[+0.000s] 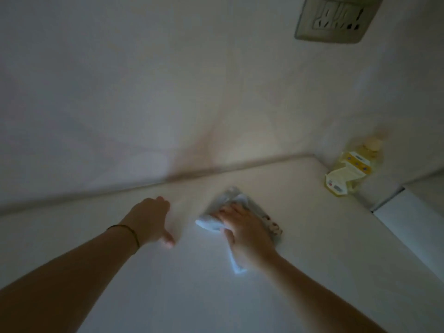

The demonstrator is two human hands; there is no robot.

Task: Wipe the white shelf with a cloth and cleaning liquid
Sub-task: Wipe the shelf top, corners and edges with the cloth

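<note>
On the white shelf (168,296), head view: the cloth (209,223), a crumpled pale blue-white piece with a patterned part at its right edge, is lying near the middle of the surface, short of the seam where the shelf is meeting the wall (144,92). The right hand (245,231) is pressing down on the cloth from above, palm flat, fingers lying straight and slightly apart across the fabric, thumb lying along its near-left side. A strip of cloth is showing beside the wrist. Left of the cloth, and apart from it, the left hand (151,219) is resting on the bare shelf, holding nothing. Its thumb is pointing toward the cloth, while its fingers, blurred, appear to be loosely bent with their tips on the surface. A thin dark band (125,230) is circling the left wrist. Right of the cloth and farther back, well apart from it, a bottle of yellow liquid (353,169) with a yellow-and-white label is standing in the corner of the shelf against the wall. Far above the cloth, a beige socket plate (336,18) is sitting on the wall. Right of the cloth, beyond the shelf's edge, a lower white surface (408,224) is showing.
</note>
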